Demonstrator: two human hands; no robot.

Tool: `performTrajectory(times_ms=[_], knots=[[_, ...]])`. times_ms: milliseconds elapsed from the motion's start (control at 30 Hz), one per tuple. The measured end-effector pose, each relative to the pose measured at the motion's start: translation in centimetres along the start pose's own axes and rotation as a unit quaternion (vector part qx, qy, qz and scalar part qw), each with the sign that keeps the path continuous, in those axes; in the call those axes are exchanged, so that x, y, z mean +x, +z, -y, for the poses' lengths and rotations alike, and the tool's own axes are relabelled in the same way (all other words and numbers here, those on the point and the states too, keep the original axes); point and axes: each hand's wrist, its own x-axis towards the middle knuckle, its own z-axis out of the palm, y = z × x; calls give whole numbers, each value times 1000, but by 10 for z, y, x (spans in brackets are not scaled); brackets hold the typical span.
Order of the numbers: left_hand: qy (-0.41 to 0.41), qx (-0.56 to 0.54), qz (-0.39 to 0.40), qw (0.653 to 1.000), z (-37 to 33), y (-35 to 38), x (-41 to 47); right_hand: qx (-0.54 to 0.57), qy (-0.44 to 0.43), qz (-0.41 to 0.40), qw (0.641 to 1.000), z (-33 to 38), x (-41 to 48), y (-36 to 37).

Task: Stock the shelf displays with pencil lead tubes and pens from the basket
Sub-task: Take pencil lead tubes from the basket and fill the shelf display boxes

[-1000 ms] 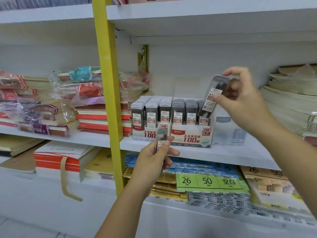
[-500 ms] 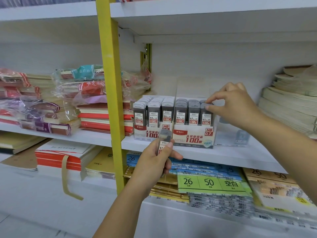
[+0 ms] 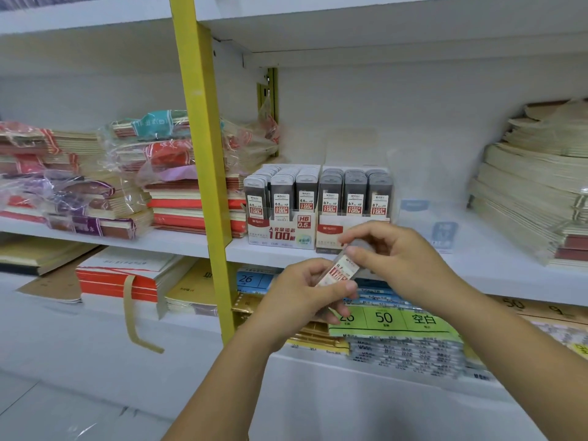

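Pencil lead tube (image 3: 337,271), clear with a red-and-white label, is tilted in the air in front of the shelf (image 3: 241,249) edge, held from both ends. Left grip (image 3: 302,300) is curled round its lower end, thumb pressed across the label; right grip (image 3: 404,259) pinches its upper end with thumb and forefinger. Just behind the hands two cardboard display boxes stand side by side and touching on the shelf: the HB 0.5 box (image 3: 281,232) on the left and the 0.7 box (image 3: 329,235) on the right, partly hidden by the right hand. Each holds three upright rows of dark lead tubes (image 3: 354,192). A clear plastic box (image 3: 426,214) with blue labels stands just right of them. A yellow upright (image 3: 206,154) rises to the left, with stacked notebooks (image 3: 191,211) beyond it and paper stacks (image 3: 534,202) at far right. A green label pack (image 3: 413,319) lies on the shelf below.
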Motion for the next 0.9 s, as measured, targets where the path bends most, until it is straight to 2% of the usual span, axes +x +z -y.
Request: performTrajectory(times_ms=[67,167,300,367,400,467,533,567,633,700,767,833,900], knots=[[-8,-45,-16,999,2,-7,-1,50,24,-46,997,-5,-2,-8],[1,-100,-57,993,4,-16,-1,98,50,-55,992,-10,-8,-15],[13,-102,-91,990,7,-12,3,174,74,-66,980,-13,-13,-14],[29,-87,-111,990,6,-6,8,180,58,-66,980,-9,-14,-15],[50,-59,-128,989,5,-4,11,163,39,-79,983,-4,-13,-18],[118,70,-190,972,5,-1,17,96,-15,-134,986,9,-6,-34],[202,252,-253,912,4,1,21,14,-74,-185,980,24,8,-55],[234,326,-263,877,4,1,23,-31,-98,-197,975,31,16,-64],[245,419,-246,839,6,1,30,-135,-132,-204,961,38,32,-76],[227,475,-222,821,12,0,35,-258,-148,-188,936,41,45,-83],[226,505,-213,805,18,-2,39,-348,-154,-138,915,40,55,-85],[233,514,-216,797,22,-3,40,-376,-145,-89,911,36,64,-84],[240,512,-221,795,24,-5,42,-349,-117,-71,927,29,72,-82]])
